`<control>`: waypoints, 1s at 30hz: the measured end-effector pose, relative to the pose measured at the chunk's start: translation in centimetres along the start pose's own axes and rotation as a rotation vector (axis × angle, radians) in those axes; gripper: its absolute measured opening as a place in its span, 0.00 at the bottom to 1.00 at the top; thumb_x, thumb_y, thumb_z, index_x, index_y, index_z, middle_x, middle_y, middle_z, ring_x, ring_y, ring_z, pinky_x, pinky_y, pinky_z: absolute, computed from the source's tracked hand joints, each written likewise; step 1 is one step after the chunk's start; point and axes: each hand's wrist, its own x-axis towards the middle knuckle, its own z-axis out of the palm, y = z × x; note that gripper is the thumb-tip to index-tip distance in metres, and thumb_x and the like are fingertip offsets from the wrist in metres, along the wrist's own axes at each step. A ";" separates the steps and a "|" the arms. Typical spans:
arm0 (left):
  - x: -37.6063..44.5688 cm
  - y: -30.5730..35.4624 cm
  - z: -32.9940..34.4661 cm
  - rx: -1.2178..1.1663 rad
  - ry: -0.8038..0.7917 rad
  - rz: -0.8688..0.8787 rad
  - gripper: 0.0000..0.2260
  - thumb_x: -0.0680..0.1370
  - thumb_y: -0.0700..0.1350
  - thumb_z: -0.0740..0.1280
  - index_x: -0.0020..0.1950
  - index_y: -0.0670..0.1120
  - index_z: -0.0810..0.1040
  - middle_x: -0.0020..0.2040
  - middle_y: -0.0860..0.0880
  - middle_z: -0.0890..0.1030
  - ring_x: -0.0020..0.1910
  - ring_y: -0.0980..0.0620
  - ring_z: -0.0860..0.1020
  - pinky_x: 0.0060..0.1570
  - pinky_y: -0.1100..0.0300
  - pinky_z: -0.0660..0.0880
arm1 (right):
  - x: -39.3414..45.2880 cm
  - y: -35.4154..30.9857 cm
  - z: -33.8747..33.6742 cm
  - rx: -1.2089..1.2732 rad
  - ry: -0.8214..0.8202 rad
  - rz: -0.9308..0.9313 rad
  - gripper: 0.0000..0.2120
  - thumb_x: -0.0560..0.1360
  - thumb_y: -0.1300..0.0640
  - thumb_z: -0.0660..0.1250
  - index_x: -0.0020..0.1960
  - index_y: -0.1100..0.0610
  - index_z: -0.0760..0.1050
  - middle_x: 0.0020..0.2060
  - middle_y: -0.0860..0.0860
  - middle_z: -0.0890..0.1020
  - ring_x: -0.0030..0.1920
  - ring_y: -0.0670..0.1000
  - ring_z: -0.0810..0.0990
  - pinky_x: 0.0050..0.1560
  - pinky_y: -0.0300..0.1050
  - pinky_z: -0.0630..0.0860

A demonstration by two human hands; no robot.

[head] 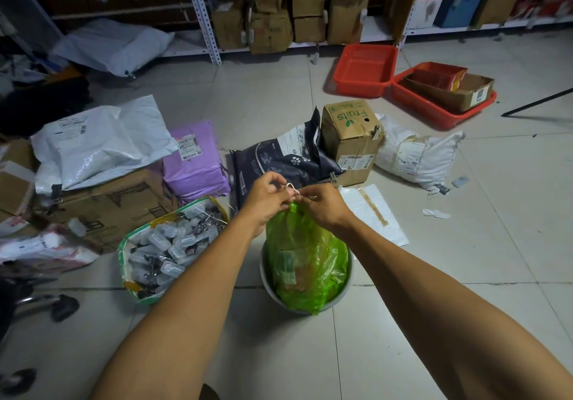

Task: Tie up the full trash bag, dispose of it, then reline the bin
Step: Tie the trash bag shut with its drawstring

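Tiled floor (403,322): hands tying green bag (305,263).

The trash bag (305,257) is thin, translucent green plastic, glossy and wrinkled. The bin (267,278) looks smooth grey plastic. The floor (465,275) is glazed tile with a dull sheen. The far right baskets (366,71) are red plastic. The Fruits box (352,139) is matt cardboard.

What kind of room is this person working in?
Probably a parcel storeroom or small warehouse. Metal shelves along the back wall hold cardboard boxes, and labelled mail bags and red baskets lie across the tiled floor.
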 end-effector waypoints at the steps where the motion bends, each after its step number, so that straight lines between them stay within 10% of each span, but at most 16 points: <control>1: 0.0 0.0 -0.1 0.059 0.004 0.031 0.09 0.77 0.32 0.66 0.43 0.45 0.74 0.39 0.45 0.79 0.37 0.52 0.77 0.36 0.64 0.77 | 0.0 -0.2 -0.1 -0.027 0.034 0.007 0.08 0.78 0.56 0.67 0.46 0.57 0.84 0.37 0.52 0.84 0.37 0.46 0.78 0.42 0.44 0.75; 14: 0.0 -0.2 -0.2 0.400 0.057 0.122 0.06 0.69 0.40 0.77 0.44 0.46 0.86 0.41 0.49 0.86 0.42 0.52 0.83 0.50 0.51 0.81 | -0.7 -1.7 -0.7 0.374 -0.036 0.215 0.13 0.78 0.65 0.64 0.36 0.57 0.76 0.19 0.43 0.74 0.20 0.37 0.70 0.22 0.29 0.65; 19: -0.3 0.2 -0.3 0.506 0.038 0.145 0.07 0.69 0.43 0.77 0.46 0.47 0.86 0.43 0.50 0.86 0.42 0.55 0.83 0.48 0.56 0.81 | -1.1 -2.2 -0.8 0.425 -0.069 0.289 0.11 0.77 0.64 0.63 0.38 0.56 0.77 0.30 0.51 0.74 0.28 0.45 0.71 0.26 0.34 0.66; 30: -0.9 0.2 -0.4 0.195 0.066 0.050 0.07 0.73 0.34 0.72 0.51 0.40 0.84 0.43 0.45 0.84 0.43 0.50 0.82 0.50 0.56 0.80 | -1.4 -2.6 -0.9 0.386 0.027 0.238 0.07 0.78 0.63 0.66 0.50 0.65 0.81 0.17 0.43 0.74 0.19 0.38 0.71 0.21 0.29 0.65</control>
